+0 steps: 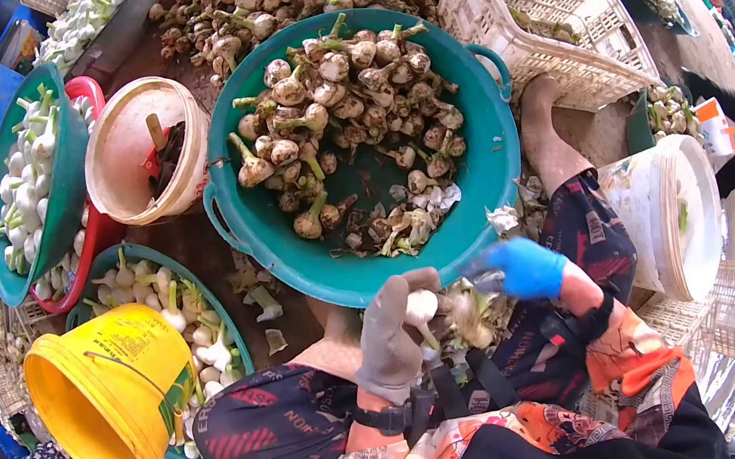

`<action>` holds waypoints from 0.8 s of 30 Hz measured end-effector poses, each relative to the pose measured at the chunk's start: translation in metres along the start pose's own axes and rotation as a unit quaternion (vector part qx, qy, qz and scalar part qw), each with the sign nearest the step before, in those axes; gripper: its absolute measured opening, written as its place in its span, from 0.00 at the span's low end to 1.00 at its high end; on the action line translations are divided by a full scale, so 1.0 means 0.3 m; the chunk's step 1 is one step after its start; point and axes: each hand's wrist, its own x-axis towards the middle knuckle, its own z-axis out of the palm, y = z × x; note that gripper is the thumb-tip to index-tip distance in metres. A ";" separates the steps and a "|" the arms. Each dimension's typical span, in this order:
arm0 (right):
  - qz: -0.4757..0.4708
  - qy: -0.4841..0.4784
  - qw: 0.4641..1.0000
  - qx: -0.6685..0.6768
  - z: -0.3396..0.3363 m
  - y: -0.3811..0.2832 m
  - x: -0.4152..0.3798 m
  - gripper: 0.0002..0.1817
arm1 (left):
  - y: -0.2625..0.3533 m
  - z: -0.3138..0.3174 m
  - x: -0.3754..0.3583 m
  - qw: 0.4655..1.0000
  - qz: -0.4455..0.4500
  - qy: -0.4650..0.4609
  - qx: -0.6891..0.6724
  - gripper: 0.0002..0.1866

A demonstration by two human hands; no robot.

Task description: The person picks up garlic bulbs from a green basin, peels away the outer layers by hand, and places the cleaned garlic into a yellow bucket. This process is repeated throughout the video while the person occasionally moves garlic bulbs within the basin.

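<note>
My left hand (pixel 389 339), in a grey glove, holds a whitish, cleaned garlic bulb (pixel 421 306) with its stem pointing down, over my lap. Beside it, my right hand (pixel 527 268), in a blue glove, is curled with its fingers toward the bulb and slightly blurred; I cannot tell what is in it. Loose garlic skins (pixel 474 323) lie between my legs beneath both hands. Just ahead is a large green tub (pixel 298 274) with uncleaned, soil-stained garlic bulbs (pixel 336 90) heaped toward its far side and peelings near the front.
Left of me, a yellow bucket (pixel 76 391) lies tilted over a basin of cleaned garlic (pixel 214 355). A white bucket (pixel 117 163) holding a wooden-handled tool stands behind it. Rightward are a plastic crate (pixel 542 58) and another white bucket (pixel 654 218). More garlic (pixel 255 7) is piled beyond the tub.
</note>
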 end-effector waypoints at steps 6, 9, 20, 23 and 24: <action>0.165 0.179 0.969 -0.038 0.047 0.244 0.518 0.35 | 0.025 0.014 0.058 0.995 0.022 0.089 -0.024 0.22; 0.245 0.076 0.964 -0.073 0.156 0.350 0.674 0.37 | 0.024 0.003 0.084 0.994 0.061 0.086 -0.015 0.26; 0.026 0.113 0.863 0.491 0.095 -0.109 0.303 0.36 | 0.023 0.037 0.114 0.980 0.133 0.144 0.043 0.26; 0.002 0.100 0.936 0.338 0.117 -0.235 0.198 0.36 | 0.026 0.023 0.077 0.989 0.118 0.089 -0.010 0.24; 0.005 0.121 0.930 0.346 0.116 -0.262 0.169 0.34 | 0.029 0.022 0.061 0.990 0.115 0.079 -0.001 0.24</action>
